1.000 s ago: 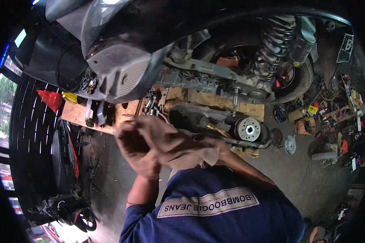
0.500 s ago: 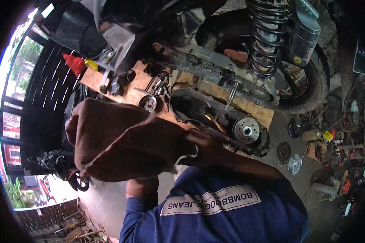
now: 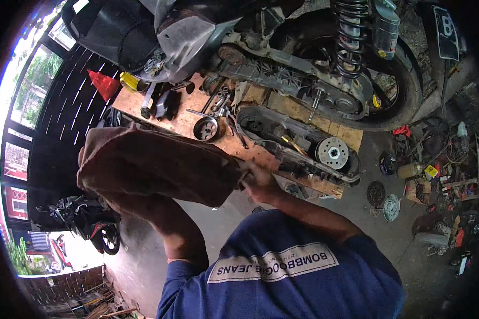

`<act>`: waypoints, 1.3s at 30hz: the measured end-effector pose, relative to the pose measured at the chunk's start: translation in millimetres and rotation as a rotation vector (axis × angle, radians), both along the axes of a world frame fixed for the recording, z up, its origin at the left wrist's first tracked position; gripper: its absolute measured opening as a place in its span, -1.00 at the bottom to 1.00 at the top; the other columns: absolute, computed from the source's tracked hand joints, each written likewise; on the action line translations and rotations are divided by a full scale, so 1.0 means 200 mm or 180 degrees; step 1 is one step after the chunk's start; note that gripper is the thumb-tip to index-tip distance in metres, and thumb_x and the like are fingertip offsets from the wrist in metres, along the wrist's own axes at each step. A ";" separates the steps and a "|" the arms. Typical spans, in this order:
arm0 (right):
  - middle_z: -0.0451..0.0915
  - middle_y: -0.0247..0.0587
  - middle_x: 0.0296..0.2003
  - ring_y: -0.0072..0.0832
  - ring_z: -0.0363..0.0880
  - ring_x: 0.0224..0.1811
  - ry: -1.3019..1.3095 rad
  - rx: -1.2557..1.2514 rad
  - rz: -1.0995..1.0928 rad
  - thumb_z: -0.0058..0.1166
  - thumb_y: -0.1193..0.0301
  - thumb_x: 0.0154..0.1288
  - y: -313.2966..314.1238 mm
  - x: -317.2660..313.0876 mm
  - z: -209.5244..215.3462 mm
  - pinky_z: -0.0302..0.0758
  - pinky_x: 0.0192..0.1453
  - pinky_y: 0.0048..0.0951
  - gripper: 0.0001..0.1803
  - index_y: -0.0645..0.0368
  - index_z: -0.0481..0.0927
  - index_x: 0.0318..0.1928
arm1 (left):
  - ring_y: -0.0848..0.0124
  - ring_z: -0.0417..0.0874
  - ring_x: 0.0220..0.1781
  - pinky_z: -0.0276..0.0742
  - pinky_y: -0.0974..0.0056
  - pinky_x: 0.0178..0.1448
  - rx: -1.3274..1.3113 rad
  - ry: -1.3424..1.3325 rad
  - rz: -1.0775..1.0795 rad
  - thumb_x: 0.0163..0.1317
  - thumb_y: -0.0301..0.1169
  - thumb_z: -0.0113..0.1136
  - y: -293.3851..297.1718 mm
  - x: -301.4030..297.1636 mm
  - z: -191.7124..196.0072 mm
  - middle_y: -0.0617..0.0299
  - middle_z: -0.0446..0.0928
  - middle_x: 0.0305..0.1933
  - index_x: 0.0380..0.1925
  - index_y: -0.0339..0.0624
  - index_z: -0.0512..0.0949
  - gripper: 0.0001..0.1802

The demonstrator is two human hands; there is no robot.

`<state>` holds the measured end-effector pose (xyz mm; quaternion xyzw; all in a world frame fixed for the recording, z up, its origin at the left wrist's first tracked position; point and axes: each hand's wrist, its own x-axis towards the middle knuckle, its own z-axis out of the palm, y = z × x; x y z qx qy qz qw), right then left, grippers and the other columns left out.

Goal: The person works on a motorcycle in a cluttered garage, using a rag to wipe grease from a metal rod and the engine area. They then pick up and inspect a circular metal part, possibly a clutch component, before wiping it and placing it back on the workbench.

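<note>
A large brown cloth [image 3: 154,162] is stretched in the air between my two hands, in front of the work board. My right hand [image 3: 259,183] is closed around the cloth's right end. My left hand [image 3: 127,204] reaches up behind the cloth's left part and holds it up; most of its fingers are hidden by the fabric. Beyond the cloth lies a long, dark drive-case cover [image 3: 277,135] with a round, holed metal disc [image 3: 332,153] at its right end. A round metal clutch bell [image 3: 206,128] rests on the board, left of the cover.
The wooden board [image 3: 183,114] carries sockets and hand tools [image 3: 221,103]. Behind it stands a scooter with an exposed engine case [image 3: 282,80], a rear wheel [image 3: 410,101] and a coil spring [image 3: 350,37]. Loose parts clutter the floor at right; a parked motorcycle [image 3: 88,220] stands left.
The cloth has gone from a bunched, hanging shape to a flatter, stretched one. My left forearm now shows more beneath it. My right hand has shifted slightly and shows more clearly.
</note>
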<state>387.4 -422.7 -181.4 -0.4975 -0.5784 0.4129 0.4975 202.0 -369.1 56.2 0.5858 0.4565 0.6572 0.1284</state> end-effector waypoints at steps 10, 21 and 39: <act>0.43 -0.49 -0.42 -0.69 0.35 -0.32 0.0084 0.0499 -0.2565 0.14 0.43 0.36 -0.18 0.49 0.46 0.35 -0.22 -0.58 -0.86 0.23 0.50 -0.18 | 0.25 0.56 -0.04 0.48 0.14 0.19 0.0042 -0.1392 -0.1563 0.49 -0.20 -0.26 0.40 -0.18 -0.42 0.07 0.53 -0.09 -0.12 -0.28 0.45 -0.62; 0.62 -0.36 -0.38 -0.67 0.49 -0.31 -0.0038 0.0404 -0.2393 0.29 0.47 0.20 -0.12 0.73 0.58 0.47 -0.19 -0.55 -0.83 0.25 0.60 -0.24 | 0.24 0.42 0.24 0.33 0.26 0.31 -0.1787 -0.0407 -0.1730 0.25 -0.59 0.04 0.20 0.51 -1.00 0.03 0.35 0.22 0.38 -0.22 0.08 -0.31; 0.64 -0.04 -0.28 -0.17 0.67 -0.25 -0.1060 0.0356 -0.1937 0.23 0.41 0.18 0.17 1.03 0.54 0.56 -0.16 -0.25 -0.75 0.17 0.58 -0.13 | 0.29 0.70 -0.24 0.57 0.26 -0.16 -0.0808 0.0577 -0.1474 0.15 -0.50 0.29 0.26 1.36 -0.78 -0.02 0.64 -0.27 -0.12 -0.30 0.46 -0.70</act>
